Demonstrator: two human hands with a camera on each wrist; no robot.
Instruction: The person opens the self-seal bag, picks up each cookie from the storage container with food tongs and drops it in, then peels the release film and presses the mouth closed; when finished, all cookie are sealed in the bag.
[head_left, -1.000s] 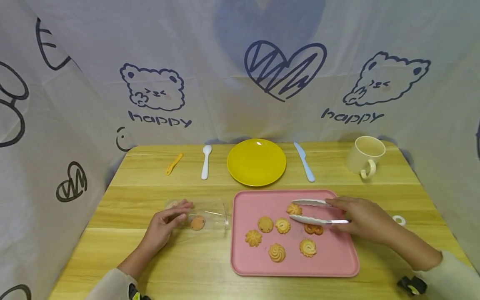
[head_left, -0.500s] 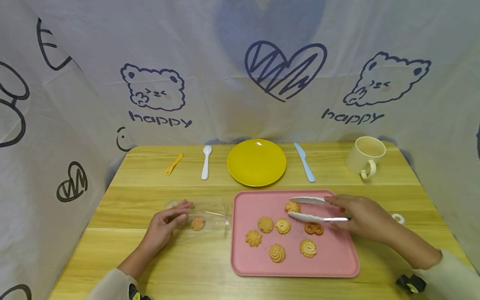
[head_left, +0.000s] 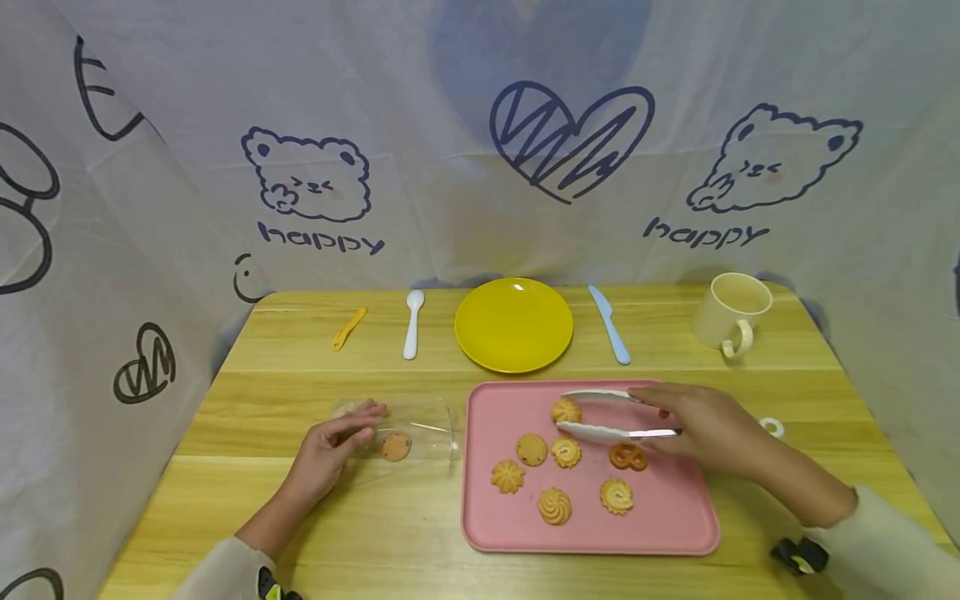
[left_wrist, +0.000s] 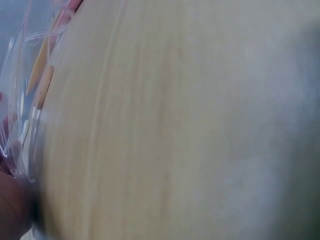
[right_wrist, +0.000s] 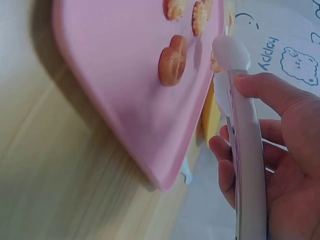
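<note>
Our right hand [head_left: 699,419] grips tongs [head_left: 602,432] round cookie [head_left: 566,412]; slack squeeze could drop it. Left hand [head_left: 333,450] pinches bag [head_left: 427,435].

Left sleeve [head_left: 232,575], between seven and eight o'clock: cream. Right sleeve [head_left: 885,537], four o'clock: cream. Wrist fittings [head_left: 789,553], two: black, yellow-marked.

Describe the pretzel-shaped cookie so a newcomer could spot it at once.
Start with the pink tray in front of the yellow plate. On the tray's right half, the pretzel-shaped cookie lies just below the tongs in the head view. Its darker looped shape sets it apart from the rounder, paler cookies nearby.
</note>
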